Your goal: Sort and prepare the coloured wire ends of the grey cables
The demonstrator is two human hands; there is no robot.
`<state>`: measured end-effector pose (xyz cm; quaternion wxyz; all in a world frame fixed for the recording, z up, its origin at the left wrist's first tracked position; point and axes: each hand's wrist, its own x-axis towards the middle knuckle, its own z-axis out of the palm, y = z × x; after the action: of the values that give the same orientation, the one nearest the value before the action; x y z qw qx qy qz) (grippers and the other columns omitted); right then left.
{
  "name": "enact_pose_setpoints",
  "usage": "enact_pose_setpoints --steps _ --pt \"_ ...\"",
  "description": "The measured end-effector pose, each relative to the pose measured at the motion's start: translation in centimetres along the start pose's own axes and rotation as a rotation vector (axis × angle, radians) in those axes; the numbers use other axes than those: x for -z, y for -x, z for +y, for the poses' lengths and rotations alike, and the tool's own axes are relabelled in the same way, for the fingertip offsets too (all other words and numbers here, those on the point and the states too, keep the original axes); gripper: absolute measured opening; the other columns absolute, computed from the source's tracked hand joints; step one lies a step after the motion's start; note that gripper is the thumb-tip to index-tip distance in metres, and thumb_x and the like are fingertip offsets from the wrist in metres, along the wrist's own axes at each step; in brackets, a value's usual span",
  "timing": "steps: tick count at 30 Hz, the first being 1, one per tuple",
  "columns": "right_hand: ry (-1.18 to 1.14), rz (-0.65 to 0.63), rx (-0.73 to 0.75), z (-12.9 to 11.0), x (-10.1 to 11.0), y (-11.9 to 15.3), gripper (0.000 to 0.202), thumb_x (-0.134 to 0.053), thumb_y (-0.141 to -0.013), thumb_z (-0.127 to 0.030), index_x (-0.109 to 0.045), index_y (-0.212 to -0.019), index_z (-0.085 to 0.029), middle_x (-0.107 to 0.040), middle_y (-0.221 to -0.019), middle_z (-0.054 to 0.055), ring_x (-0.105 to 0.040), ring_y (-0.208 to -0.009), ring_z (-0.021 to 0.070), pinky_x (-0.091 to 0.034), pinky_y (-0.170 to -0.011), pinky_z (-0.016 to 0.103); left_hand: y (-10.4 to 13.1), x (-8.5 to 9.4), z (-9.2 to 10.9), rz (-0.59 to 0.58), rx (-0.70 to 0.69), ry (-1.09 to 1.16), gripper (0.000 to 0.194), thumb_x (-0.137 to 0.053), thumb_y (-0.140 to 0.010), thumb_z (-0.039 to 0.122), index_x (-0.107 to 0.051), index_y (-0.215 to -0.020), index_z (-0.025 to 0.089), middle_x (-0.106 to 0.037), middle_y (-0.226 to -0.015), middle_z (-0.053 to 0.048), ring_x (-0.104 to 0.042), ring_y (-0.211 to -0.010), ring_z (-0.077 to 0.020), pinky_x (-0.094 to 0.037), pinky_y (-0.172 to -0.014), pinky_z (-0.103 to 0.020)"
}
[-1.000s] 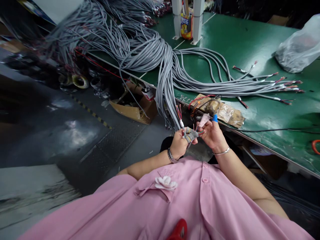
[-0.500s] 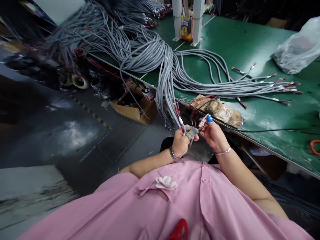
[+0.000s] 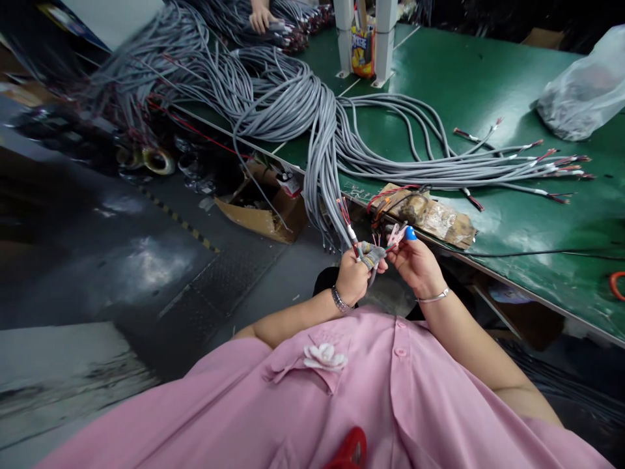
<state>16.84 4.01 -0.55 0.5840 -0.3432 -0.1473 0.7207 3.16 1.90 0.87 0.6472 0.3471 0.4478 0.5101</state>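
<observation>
"Grey cables [image 3: 288,111] make the biggest mass here: heaped over the green table [image 3: 463,71], with a thick hank hanging down its near edge towards the person. Why drape them so?"

"Probably so the ends come within reach while the table bears most of the weight. Another group lies fanned along the top, stripped ends towards the right, perhaps to keep them from tangling."

"And that taped cardboard [image 3: 434,218]?"

"On the table's near edge, between the fanned cables and the person. I can't tell what it's for."

"What about the hands?"

"Left hand [image 3: 355,279], just off the edge, is closed firmly around a cable end [image 3: 351,232], most likely to steady it; the white sleeve pokes up above the fist. Right hand [image 3: 420,264] faces it, thumb and fingers drawn nearly together."

"Holding anything?"

"Too small to tell whether they pinch or merely touch. Grey covers [image 3: 374,255] on the left fingers and a blue cover [image 3: 410,232] on the right thumb presumably spare the skin."

"From what?"

"Those thin coloured wires [image 3: 390,247], jutting from the left grip towards the right fingertips, I'd guess for easy sorting."
</observation>
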Motion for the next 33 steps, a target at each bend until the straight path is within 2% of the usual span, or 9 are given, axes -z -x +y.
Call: enact_pose_setpoints --steps 10,14,22,27,33 --pt "0.022 0.019 0.036 0.0 -0.5 0.2 0.026 -0.074 -0.078 -0.045 -0.07 -0.081 -0.019 -0.069 -0.075 0.0 -0.06 -0.066 0.0115 -0.05 -0.063 0.024 -0.2 0.4 -0.7 -0.041 -0.03 -0.061 0.028 -0.073 -0.073 0.038 -0.059 -0.068 0.015 -0.064 -0.056 -0.001 -0.054 -0.046 -0.0085 -0.039 -0.046 -0.02" --pt "0.007 0.022 0.04 0.1 -0.5 0.2 0.026 -0.076 -0.076 -0.043 -0.071 -0.081 -0.018 -0.07 -0.076 0.001 -0.06 -0.066 0.0116 -0.05 -0.061 0.024 -0.3 0.5 -0.7 -0.036 -0.018 -0.053 0.027 -0.073 -0.073 0.038 -0.059 -0.069 0.015 -0.063 -0.055 -0.001 -0.055 -0.046 -0.0087 -0.038 -0.045 -0.02" --pt "0.003 0.003 0.056 0.3 -0.4 0.1 0.028 -0.075 -0.076 -0.045 -0.071 -0.081 -0.018 -0.071 -0.077 0.001 -0.06 -0.067 0.0123 -0.051 -0.061 0.024 -0.4 0.0 0.6 -0.056 0.044 -0.081 0.034 -0.075 -0.07 0.044 -0.058 -0.064 0.014 -0.061 -0.052 -0.001 -0.053 -0.044 -0.0084 -0.034 -0.042 -0.019" --pt "0.016 -0.05 0.077 0.3 -0.3 0.0 0.028 -0.072 -0.079 -0.046 -0.07 -0.078 -0.018 -0.067 -0.07 0.0 -0.056 -0.061 0.0106 -0.05 -0.06 0.024 -0.5 0.5 0.3 -0.106 0.067 -0.101 0.034 -0.074 -0.071 0.044 -0.058 -0.066 0.015 -0.06 -0.049 0.0 -0.05 -0.04 -0.008 -0.032 -0.039 -0.019" --pt "0.042 -0.043 0.086 0.3 -0.4 -0.1 0.029 -0.074 -0.078 -0.047 -0.07 -0.079 -0.018 -0.067 -0.072 0.001 -0.056 -0.062 0.0108 -0.05 -0.061 0.023 -0.6 0.6 0.6 -0.114 0.091 -0.087 0.034 -0.075 -0.07 0.042 -0.056 -0.062 0.015 -0.058 -0.046 0.0 -0.047 -0.037 -0.0075 -0.032 -0.039 -0.019"
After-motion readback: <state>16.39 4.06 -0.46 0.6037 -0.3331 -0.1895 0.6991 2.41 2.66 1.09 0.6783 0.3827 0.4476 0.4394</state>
